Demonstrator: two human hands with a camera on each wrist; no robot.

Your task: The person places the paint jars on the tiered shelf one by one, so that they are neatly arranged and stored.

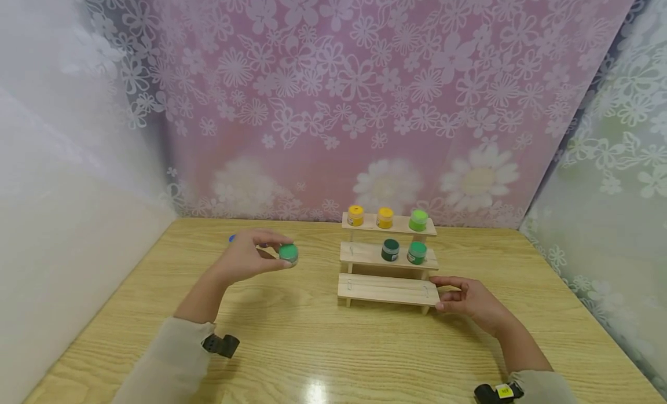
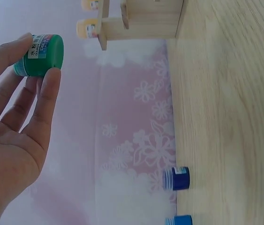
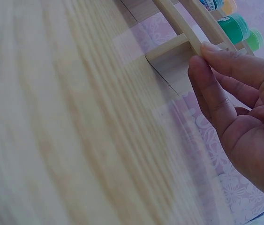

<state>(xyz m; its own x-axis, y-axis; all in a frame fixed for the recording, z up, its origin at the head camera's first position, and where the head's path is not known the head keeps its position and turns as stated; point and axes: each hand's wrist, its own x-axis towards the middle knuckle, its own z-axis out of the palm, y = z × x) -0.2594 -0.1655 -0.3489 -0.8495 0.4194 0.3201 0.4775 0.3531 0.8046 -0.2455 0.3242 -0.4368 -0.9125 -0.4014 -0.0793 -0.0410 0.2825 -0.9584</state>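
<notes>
My left hand (image 1: 249, 258) holds a small green paint jar (image 1: 289, 254) between thumb and fingertips, raised above the table left of a three-tier wooden rack (image 1: 385, 289). In the left wrist view the jar's label faces the camera. With thumb and fingers, my right hand (image 1: 471, 303) pinches the right end of the rack's lowest shelf (image 3: 181, 26). On the middle shelf stand a dark green jar (image 1: 390, 250) and a green jar (image 1: 417, 253). Two yellow jars (image 1: 355, 215) and a light green jar (image 1: 419, 220) sit on the top shelf.
Behind my left hand, a dark blue jar (image 2: 176, 178) and a brighter blue jar (image 2: 181, 220) stand on the wood-grain table (image 1: 312, 346); the hand mostly hides them in the head view. A pink floral curtain (image 1: 323, 103) backs the table, with pale sheets at both sides.
</notes>
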